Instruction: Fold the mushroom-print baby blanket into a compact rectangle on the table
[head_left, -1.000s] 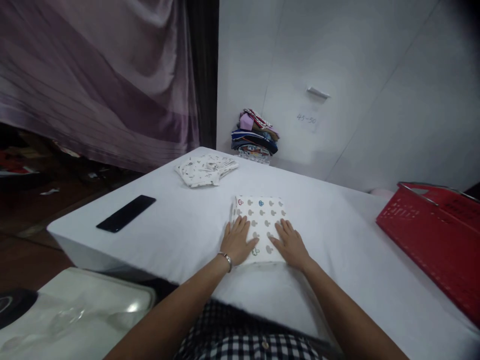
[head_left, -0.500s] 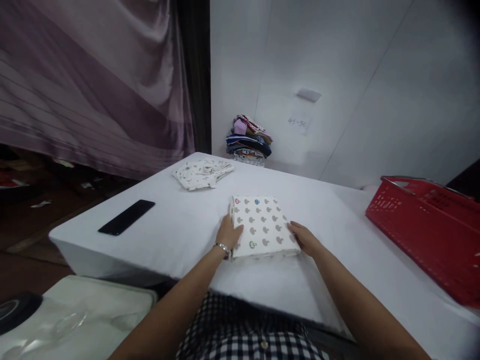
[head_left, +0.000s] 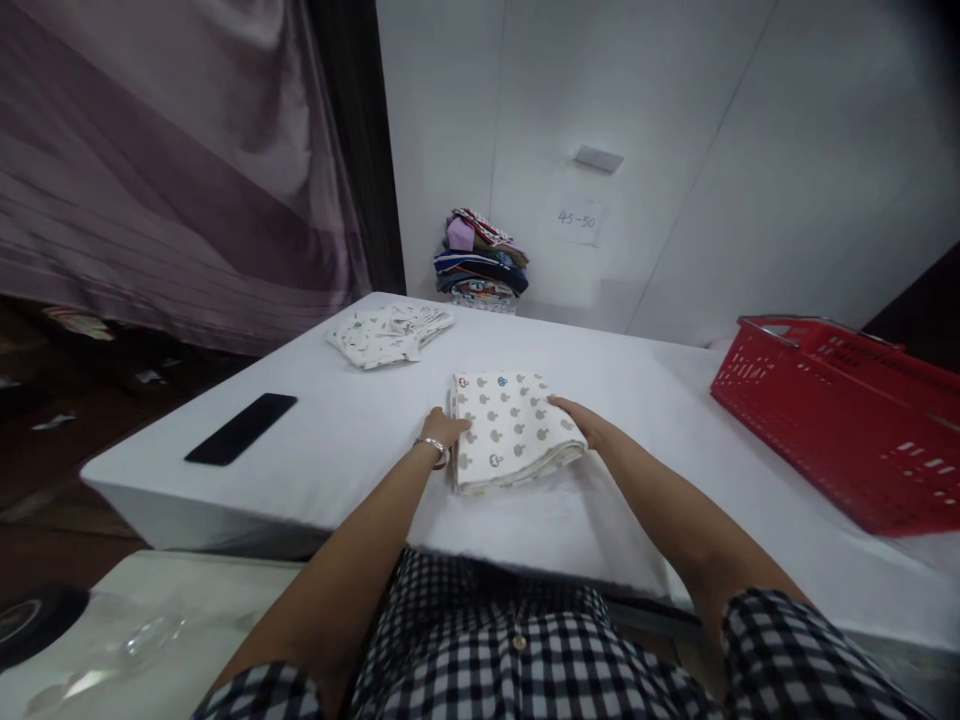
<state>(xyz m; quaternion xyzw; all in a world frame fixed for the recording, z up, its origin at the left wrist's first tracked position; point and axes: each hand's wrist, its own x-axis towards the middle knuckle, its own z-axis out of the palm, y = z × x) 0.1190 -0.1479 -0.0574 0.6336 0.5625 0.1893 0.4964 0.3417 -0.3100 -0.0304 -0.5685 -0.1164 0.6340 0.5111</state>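
Observation:
A folded white cloth printed with small grey, red and blue mushroom shapes lies on the white table just ahead of me. My left hand, with a bracelet at the wrist, grips the cloth's left edge. My right hand grips its right edge, fingers tucked under the fold. The near edge of the cloth looks slightly raised off the table.
A second folded patterned cloth lies farther back on the left. A black phone rests near the left edge. A red plastic basket stands on the right. A stack of folded clothes sits against the white wall.
My hands went from lying flat on top of the cloth to its two sides and have taken hold of its edges. The view has shifted a little.

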